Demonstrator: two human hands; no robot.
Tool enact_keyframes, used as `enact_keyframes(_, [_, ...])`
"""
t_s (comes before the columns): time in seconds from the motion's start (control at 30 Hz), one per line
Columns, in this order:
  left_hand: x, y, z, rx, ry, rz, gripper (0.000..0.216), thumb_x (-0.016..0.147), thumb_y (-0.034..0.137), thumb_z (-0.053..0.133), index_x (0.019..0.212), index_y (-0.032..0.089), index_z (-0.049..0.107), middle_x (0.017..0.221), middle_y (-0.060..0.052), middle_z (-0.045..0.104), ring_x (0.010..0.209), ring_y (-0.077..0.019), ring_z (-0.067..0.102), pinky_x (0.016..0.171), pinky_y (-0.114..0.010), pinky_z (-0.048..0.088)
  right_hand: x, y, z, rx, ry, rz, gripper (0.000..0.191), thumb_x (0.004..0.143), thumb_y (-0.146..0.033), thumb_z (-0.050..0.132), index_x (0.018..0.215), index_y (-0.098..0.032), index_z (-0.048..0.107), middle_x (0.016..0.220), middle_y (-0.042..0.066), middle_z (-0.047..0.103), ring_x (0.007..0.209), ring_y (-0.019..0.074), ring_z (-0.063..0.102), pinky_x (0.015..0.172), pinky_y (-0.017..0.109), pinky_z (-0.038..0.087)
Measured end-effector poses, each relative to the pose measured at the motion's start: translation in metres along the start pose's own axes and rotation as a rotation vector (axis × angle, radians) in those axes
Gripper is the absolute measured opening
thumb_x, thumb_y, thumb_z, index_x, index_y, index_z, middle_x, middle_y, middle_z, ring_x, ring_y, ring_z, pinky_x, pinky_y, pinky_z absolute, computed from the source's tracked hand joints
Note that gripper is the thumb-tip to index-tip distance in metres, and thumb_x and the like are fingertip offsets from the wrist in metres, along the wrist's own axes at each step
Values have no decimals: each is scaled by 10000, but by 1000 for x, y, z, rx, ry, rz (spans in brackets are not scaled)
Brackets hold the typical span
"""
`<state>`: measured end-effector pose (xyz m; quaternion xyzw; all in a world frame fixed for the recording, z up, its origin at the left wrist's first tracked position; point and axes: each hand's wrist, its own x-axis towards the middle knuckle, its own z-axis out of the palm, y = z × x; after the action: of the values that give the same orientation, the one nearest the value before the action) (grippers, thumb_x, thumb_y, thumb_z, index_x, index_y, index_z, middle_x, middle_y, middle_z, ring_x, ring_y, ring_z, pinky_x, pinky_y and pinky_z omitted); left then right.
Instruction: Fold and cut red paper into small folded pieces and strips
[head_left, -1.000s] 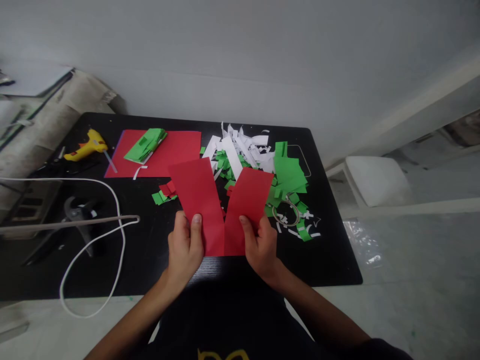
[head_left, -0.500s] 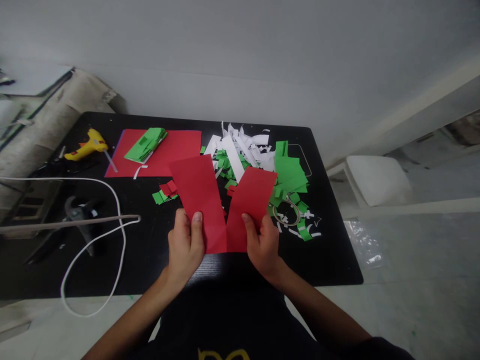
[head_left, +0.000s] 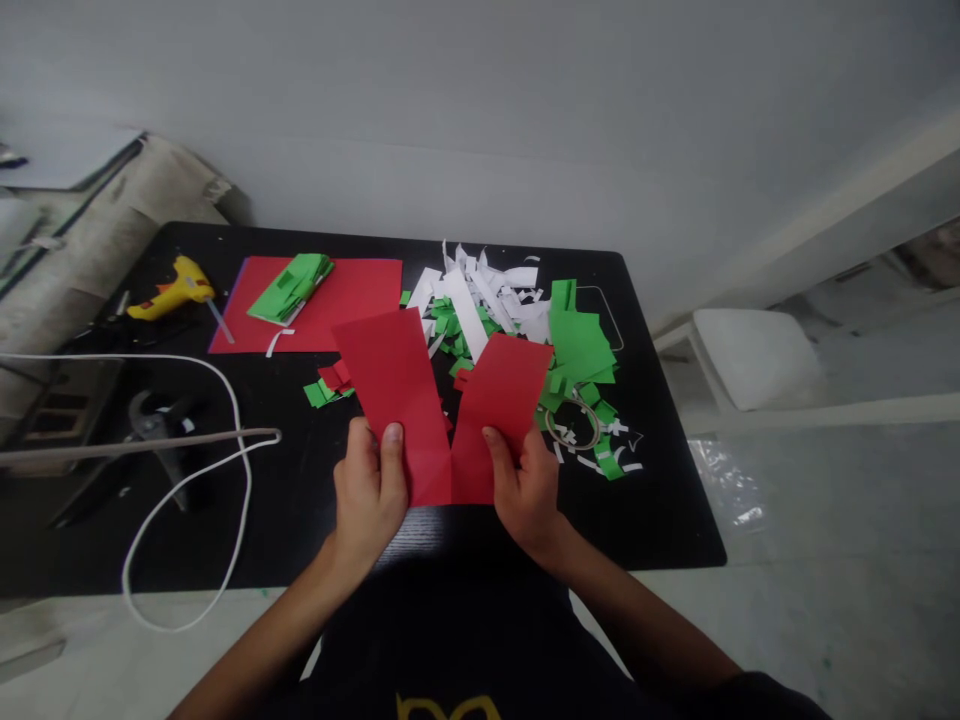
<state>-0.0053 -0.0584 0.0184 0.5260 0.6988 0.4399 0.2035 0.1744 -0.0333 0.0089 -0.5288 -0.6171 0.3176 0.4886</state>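
A sheet of red paper (head_left: 397, 385) is held up over the black table, split from its far edge into two flaps that still join near the bottom. My left hand (head_left: 371, 490) pinches the left flap, thumb on top. On the other side my right hand (head_left: 525, 490) grips the right flap the same way. Creases show in the joined lower part. Just beyond the paper lies a heap of white paper strips (head_left: 491, 290) mixed with green scraps. Small red and green folded pieces (head_left: 330, 385) lie left of the sheet.
A yellow glue gun (head_left: 172, 290) and a larger red sheet (head_left: 337, 300) bearing folded green paper (head_left: 291, 288) are at the back left. Pliers (head_left: 161, 435) and a looping white cable (head_left: 244, 500) occupy the left. Green sheets (head_left: 577, 345) and a tape ring (head_left: 572, 425) lie right.
The left flap has shifted slightly left, and the gap between the flaps is a little wider. Both hands keep their grip.
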Motion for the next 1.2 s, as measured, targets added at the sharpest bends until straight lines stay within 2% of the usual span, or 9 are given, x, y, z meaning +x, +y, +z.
enact_keyframes(0.33, [0, -2, -1, 14, 0, -42, 217, 1038, 365, 506, 869, 236, 458, 626, 45, 579, 501, -119, 552, 493, -227, 402, -1, 2, 1, -3, 25, -12, 150, 1031, -330, 621, 1104, -203, 653, 928, 93, 798, 802, 234, 778, 675, 315, 602])
enact_keyframes(0.53, [6, -7, -8, 89, 80, -56, 182, 1032, 355, 521, 908, 228, 480, 645, 48, 556, 520, -120, 540, 507, -238, 365, 5, 5, -4, -39, 81, -17, 161, 1043, -350, 598, 1068, -195, 633, 948, 110, 786, 857, 249, 769, 718, 348, 603])
enact_keyframes(0.67, [12, -5, -12, 86, 60, -59, 213, 1028, 375, 524, 877, 240, 456, 614, 59, 545, 500, -124, 530, 503, -240, 363, 8, 5, -5, -38, 86, -23, 158, 1034, -352, 612, 1068, -200, 633, 969, 108, 782, 870, 247, 758, 752, 363, 603])
enact_keyframes(0.77, [17, -7, -10, 85, -47, -91, 252, 1024, 421, 520, 855, 245, 460, 588, 65, 546, 485, -130, 530, 496, -239, 359, 9, 8, -8, -10, 77, 17, 185, 1036, -376, 601, 1100, -206, 640, 1039, 117, 775, 989, 263, 747, 843, 391, 601])
enact_keyframes(0.83, [19, -11, -4, 76, -223, -119, 270, 1012, 461, 526, 855, 242, 502, 586, 60, 576, 481, -138, 544, 492, -241, 359, 10, 10, -11, 8, 77, 58, 205, 1045, -402, 579, 1071, -209, 645, 1053, 112, 763, 995, 255, 732, 872, 398, 589])
enact_keyframes(0.9, [19, -17, 3, 72, -417, -135, 250, 997, 468, 531, 918, 236, 573, 621, 45, 643, 492, -152, 576, 502, -250, 373, 12, 13, -16, 24, 80, 109, 246, 1055, -430, 551, 1033, -207, 652, 1007, 95, 747, 919, 232, 711, 829, 378, 579])
enact_keyframes(1.0, [21, -23, 11, 154, -515, -119, 265, 998, 451, 508, 999, 221, 638, 640, 21, 678, 531, -180, 617, 553, -275, 402, 16, 15, -23, 47, 88, 187, 306, 1050, -478, 538, 1008, -202, 664, 870, 54, 704, 832, 210, 667, 741, 334, 555])
enact_keyframes(1.07, [27, -25, 11, 243, -479, -64, 314, 1010, 470, 493, 993, 217, 678, 699, -8, 702, 619, -205, 662, 610, -297, 434, 18, 15, -26, 81, 74, 226, 335, 1032, -511, 558, 956, -204, 668, 817, 37, 680, 815, 205, 650, 724, 320, 548])
enact_keyframes(1.2, [48, -22, 4, 469, -244, 54, 328, 1026, 450, 490, 1014, 199, 701, 972, -86, 722, 860, -263, 698, 757, -350, 503, 21, 15, -27, 248, -51, 343, 381, 962, -565, 655, 817, -214, 664, 840, 38, 712, 787, 204, 659, 733, 331, 571])
